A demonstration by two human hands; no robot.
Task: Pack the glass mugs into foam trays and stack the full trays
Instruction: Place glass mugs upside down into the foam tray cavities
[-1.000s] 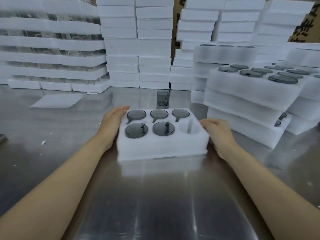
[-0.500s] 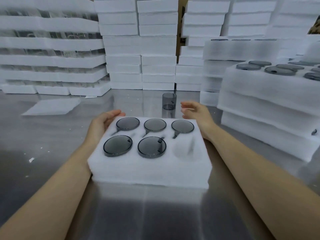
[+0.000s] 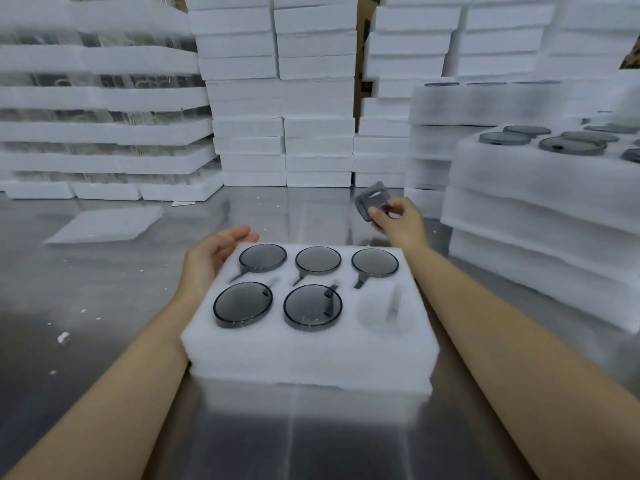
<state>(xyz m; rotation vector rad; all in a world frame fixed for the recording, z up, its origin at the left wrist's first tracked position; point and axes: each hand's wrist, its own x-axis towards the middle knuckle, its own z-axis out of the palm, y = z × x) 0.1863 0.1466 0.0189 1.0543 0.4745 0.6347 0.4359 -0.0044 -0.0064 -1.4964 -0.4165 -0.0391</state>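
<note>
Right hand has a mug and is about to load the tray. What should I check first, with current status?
1. Grip: right hand pinches the grey mug, which is tilted and off the table: ok.
2. Free slot: the empty pocket is at the near right of the foam tray: ok.
3. Other pockets: five seated mugs: ok.
4. Tray steadied: left hand is open at the far-left corner, contact unclear: cannot tell.
5. Handle lined up with the pocket's slot: cannot tell.
</note>
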